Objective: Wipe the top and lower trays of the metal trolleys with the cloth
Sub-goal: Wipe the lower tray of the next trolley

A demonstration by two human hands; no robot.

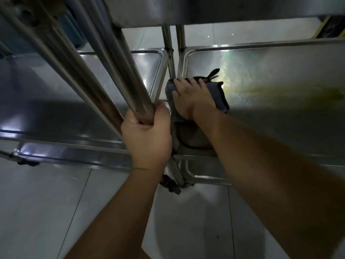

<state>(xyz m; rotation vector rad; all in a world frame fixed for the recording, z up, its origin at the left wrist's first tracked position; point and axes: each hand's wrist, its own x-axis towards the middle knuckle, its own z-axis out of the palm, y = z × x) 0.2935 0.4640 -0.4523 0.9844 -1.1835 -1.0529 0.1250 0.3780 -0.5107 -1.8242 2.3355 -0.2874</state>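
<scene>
Two stainless-steel trolleys stand side by side, their lower trays filling the middle band of the frame. On the right lower tray (280, 75), near its left rim at frame centre, lies a dark grey cloth (220, 96) with a small black loop sticking up from its far edge. The right hand (190, 98) presses flat on this cloth, fingers straight and spread, pointing toward the top of the frame. A yellowish smear shows on the tray surface to the right of the cloth, toward the right edge of the frame. The left hand (147, 135), just left of centre, grips a metal upright post (119, 71) of the left trolley, fingers curled fully round it. The left lower tray (56, 101) spreads across the left of the frame. A caster wheel (170, 184) sits below centre on the pale tiled floor (46, 202).
</scene>
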